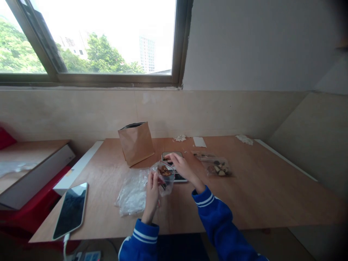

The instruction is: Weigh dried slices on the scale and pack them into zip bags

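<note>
My left hand (153, 185) is closed on the edge of a small clear plastic bag (168, 188). Reddish-brown dried pieces (164, 171) show inside the bag, near its top. My right hand (178, 163) is just above and right of the bag's mouth, its fingers bent together; what they pinch, if anything, is too small to make out. Beneath that hand lies a flat device with a pale rim and dark panel (179, 177), partly covered by the hand and bag. A pile of clear plastic bags (133, 194) lies left of my left hand.
An open brown paper pouch (136, 144) stands at the back left. Filled clear bags (219, 168) lie to the right. Crumpled tissue (180, 138) and a white card (199, 141) are along the wall. A tablet with a cable (71, 210) lies near the left edge.
</note>
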Demonstrator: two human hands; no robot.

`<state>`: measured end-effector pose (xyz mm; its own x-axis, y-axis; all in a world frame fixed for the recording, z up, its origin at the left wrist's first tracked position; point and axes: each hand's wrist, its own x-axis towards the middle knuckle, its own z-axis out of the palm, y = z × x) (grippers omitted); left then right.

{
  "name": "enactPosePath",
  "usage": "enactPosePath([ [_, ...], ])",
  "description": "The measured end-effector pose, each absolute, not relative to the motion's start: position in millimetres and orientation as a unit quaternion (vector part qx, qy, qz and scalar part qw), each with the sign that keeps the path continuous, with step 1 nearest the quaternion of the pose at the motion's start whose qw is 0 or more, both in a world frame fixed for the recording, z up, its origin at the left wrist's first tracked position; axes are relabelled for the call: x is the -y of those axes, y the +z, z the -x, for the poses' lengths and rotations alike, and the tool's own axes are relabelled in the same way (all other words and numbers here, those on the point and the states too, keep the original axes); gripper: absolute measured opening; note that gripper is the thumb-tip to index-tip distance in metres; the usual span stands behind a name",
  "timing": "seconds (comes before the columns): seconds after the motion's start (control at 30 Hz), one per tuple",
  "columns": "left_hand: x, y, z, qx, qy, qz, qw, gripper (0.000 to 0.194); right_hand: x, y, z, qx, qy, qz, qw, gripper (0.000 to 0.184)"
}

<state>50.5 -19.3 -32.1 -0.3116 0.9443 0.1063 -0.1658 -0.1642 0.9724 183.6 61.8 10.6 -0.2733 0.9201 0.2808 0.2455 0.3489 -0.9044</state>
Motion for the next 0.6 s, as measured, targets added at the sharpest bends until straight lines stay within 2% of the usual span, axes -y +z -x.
enactPosePath([
  [0.07,19.7,-31.0,-48.8,-0.471,0.664,-0.363,0.453,0.036,-76.6,6.4,-191.7,0.697,0.356,0.417,0.463,0.04],
  [0.17,22.2,-26.2,-46.6,-0.433,0.694,-0.307,0.486,0.034,-102.2,-10.8,-198.5,0.727,0.237,0.443,0.468,0.031],
  [0.27,27.0,-19.6,-44.6,-0.391,0.711,-0.275,0.516,0.033,-121.9,-33.2,-194.1,0.794,0.16,0.453,0.372,0.031],
  [0.33,30.6,-15.1,-42.8,-0.375,0.717,-0.265,0.525,0.033,-130.1,-45.3,-187.2,0.823,0.14,0.465,0.295,0.037],
  [0.4,33.5,-11.0,-40.5,-0.37,0.722,-0.249,0.529,0.033,-135.3,-53.0,-181.5,0.827,0.128,0.49,0.245,0.036],
  [0.5,35.8,-6.5,-36.3,-0.375,0.719,-0.232,0.536,0.035,-138.6,-57.6,-180.4,0.82,0.121,0.509,0.233,0.02],
  [0.6,34.4,-6.6,-33.9,-0.381,0.712,-0.25,0.534,0.037,-137.2,-58.0,-187.0,0.818,0.129,0.503,0.246,0.014],
])
